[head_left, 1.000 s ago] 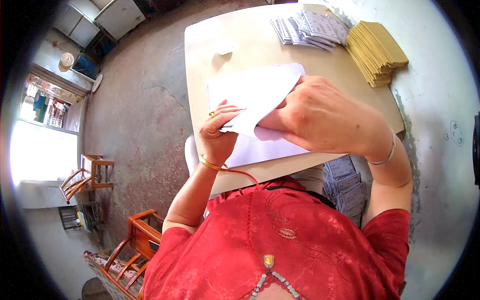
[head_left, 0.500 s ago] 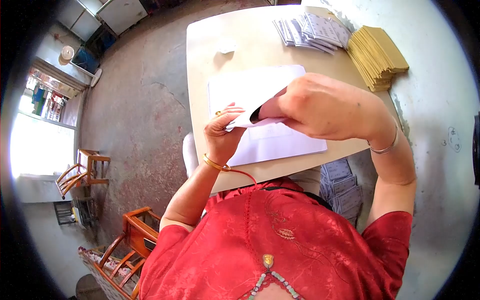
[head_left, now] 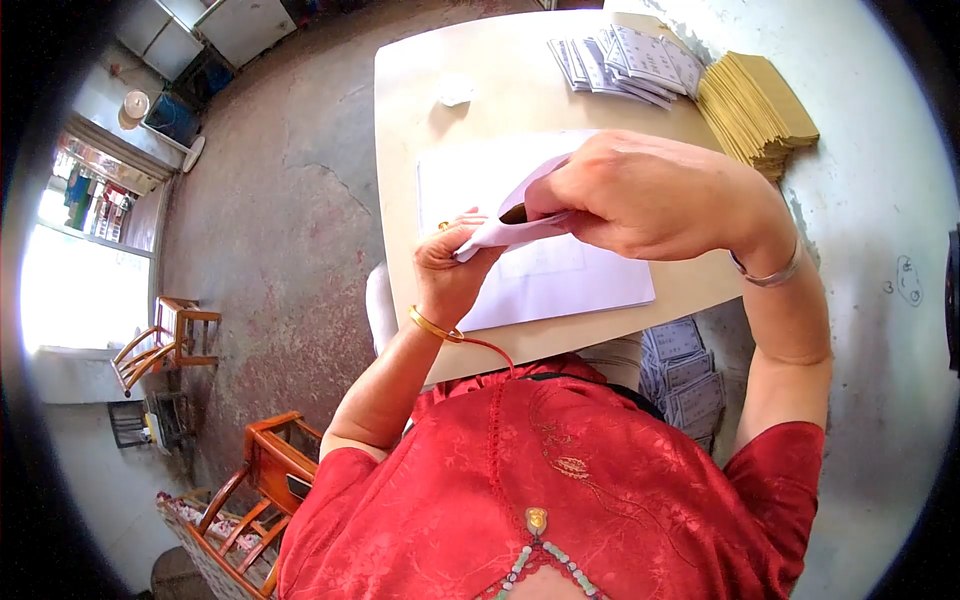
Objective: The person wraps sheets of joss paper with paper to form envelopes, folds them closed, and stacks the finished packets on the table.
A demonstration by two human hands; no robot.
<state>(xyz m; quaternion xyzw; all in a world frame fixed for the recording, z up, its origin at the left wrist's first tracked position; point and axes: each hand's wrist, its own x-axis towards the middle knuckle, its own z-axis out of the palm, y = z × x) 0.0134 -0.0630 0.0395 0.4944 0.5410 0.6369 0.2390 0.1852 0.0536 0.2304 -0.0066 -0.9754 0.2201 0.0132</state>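
Note:
A white folded paper [head_left: 507, 233] is held up between my hands over a stack of white sheets [head_left: 560, 290] on the table. My left hand [head_left: 452, 255] grips its left end, thumb and fingers closed on it. At its right end my right hand [head_left: 635, 195] is closed on the paper, with some fingertips hidden inside the fold. A dark gap shows in the paper's opening. Faint printing is visible on the top sheet beneath.
Printed white packets [head_left: 640, 60] lie at the table's [head_left: 520, 60] far right, beside a stack of yellow-brown envelopes [head_left: 760, 105]. A small white object [head_left: 455, 92] is near the far left. More packets [head_left: 685, 370] sit below the near edge. Wooden chairs [head_left: 275, 465] stand at left.
The paper has been lifted off the sheets and bent, so its opening now faces up between my hands. My right hand has moved slightly up, uncovering printing on the sheet below.

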